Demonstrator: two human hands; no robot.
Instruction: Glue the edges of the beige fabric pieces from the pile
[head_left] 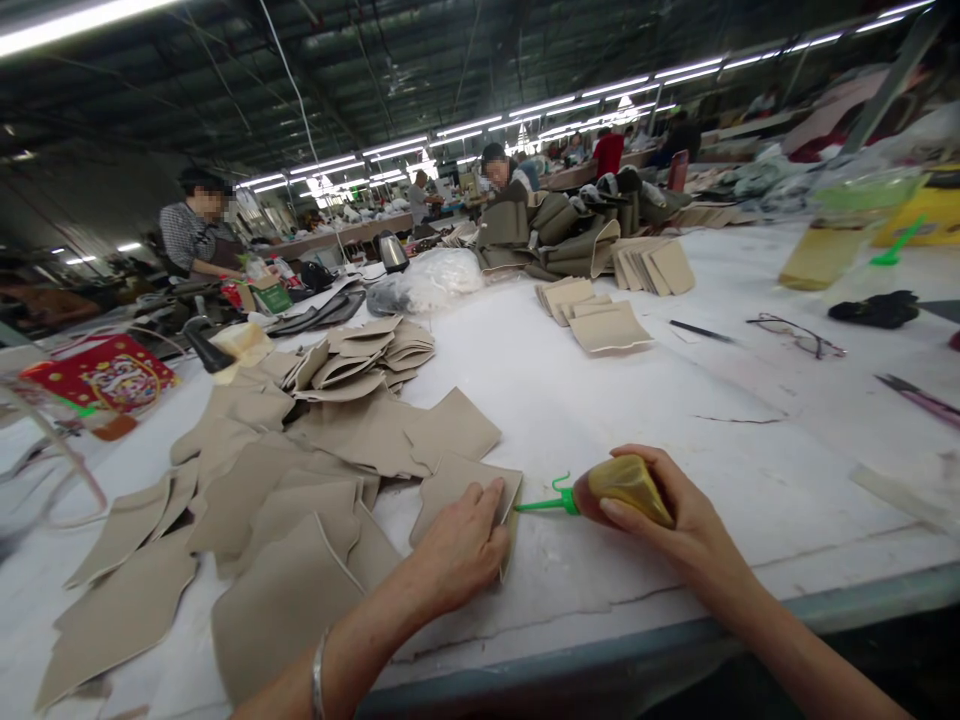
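My right hand (671, 515) is wrapped around a squeeze bottle (624, 488) holding amber liquid. The bottle lies tilted on its side, its thin green nozzle pointing left, with the tip at the edge of a beige leather-like panel (457, 487). My left hand (466, 540) holds that panel down on the table, fingers close together near its right edge; the thumb is hidden. A strip along this edge looks yellowish and shiny. To the left, many similar beige panels (270, 490) lie in a loose, overlapping heap beside my left forearm.
The white-covered table (570, 400) carries small stacks of beige panels (609, 327), eyeglasses (799, 335), a dark pen-like stick (703, 331), scissors (919, 397) and a tub of amber liquid (821, 250). Dark green rolled pieces (555, 235) lie farther back. Other people work beyond the table.
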